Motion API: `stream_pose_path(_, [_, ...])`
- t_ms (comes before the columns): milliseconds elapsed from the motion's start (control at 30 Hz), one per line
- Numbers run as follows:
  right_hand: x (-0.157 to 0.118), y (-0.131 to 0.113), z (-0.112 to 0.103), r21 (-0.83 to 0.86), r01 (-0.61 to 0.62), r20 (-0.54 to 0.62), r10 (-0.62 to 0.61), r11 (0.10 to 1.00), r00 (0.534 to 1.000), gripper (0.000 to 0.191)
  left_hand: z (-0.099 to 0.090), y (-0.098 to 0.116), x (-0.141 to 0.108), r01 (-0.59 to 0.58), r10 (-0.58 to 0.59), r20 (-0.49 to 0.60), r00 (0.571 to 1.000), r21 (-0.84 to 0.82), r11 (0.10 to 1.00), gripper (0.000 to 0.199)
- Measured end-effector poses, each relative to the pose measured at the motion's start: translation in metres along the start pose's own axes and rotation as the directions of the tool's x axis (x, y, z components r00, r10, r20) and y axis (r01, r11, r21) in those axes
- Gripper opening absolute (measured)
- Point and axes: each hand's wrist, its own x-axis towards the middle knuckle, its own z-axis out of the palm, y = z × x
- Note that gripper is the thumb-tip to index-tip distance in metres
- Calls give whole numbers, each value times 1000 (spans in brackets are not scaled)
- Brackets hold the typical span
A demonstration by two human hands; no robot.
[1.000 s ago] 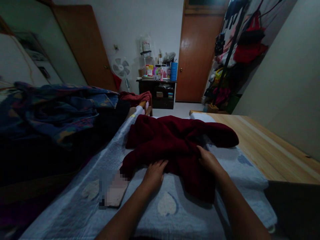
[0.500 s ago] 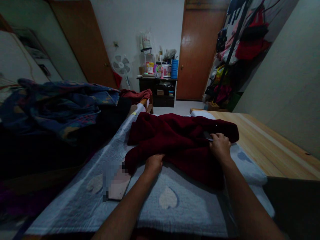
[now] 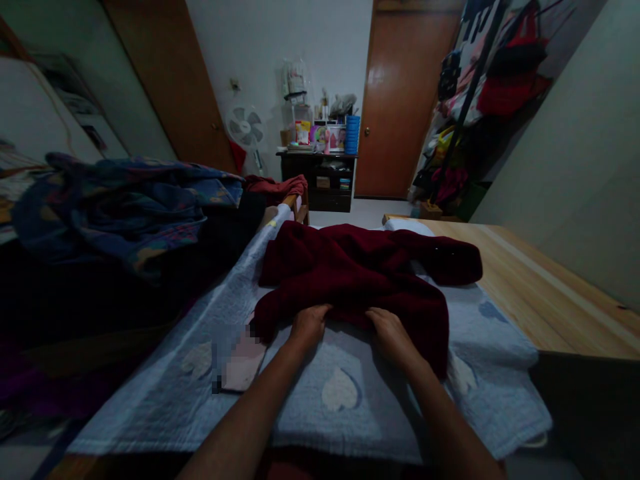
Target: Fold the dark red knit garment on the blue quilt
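Note:
A dark red long-sleeved garment, seemingly a coat, lies crumpled across a pale blue blanket with heart shapes. One of its sleeves stretches to the right, with small shiny spots near the end. My left hand pinches the near edge of the coat, fingertips partly hidden against the cloth. A short way to the right, my right hand has its fingers closed on that same edge. Left of my left hand, a flat pale pinkish item, partly blurred out, rests on the blanket beside the other sleeve.
Blue patterned cloth is heaped on dark fabric at the left. A bare wooden board borders the blanket on the right. Farther back stand a fan, a dark cabinet and a door. Bags hang at the right.
My right hand has left the far right part of the coat and come left and nearer to its near edge. My left hand stays on that edge. The view has shifted slightly.

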Motion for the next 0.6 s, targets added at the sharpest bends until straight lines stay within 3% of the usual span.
stream_pose_path(167, [7,23,-46,132,-50,-17,52,990,998,38,-24,17,-1,-142,139,-31,990,-122,982,45])
stream_pose_path(233, [9,24,-61,152,-66,-145,89,986,986,35,-35,24,6,-191,181,-77,980,-145,971,42])
stream_pose_path(300, [10,18,-70,125,-80,-344,119,989,931,35,-44,29,17,-210,193,-124,973,-143,967,39])
stream_pose_path(367, [8,7,-69,75,-78,-513,106,994,852,34,-49,32,29,-207,187,-157,970,-124,970,36])
stream_pose_path(433, [3,-6,-59,43,-44,-569,60,998,820,29,-49,34,42,-187,169,-170,971,-96,978,32])
stream_pose_path(500, [-3,-13,-44,8,-6,-526,9,1000,851,24,-46,36,53,-164,152,-169,974,-62,984,30])
stream_pose_path(600, [-13,-6,-21,-48,-95,-408,68,994,910,32,-37,38,63,-90,88,-157,984,-7,996,28])
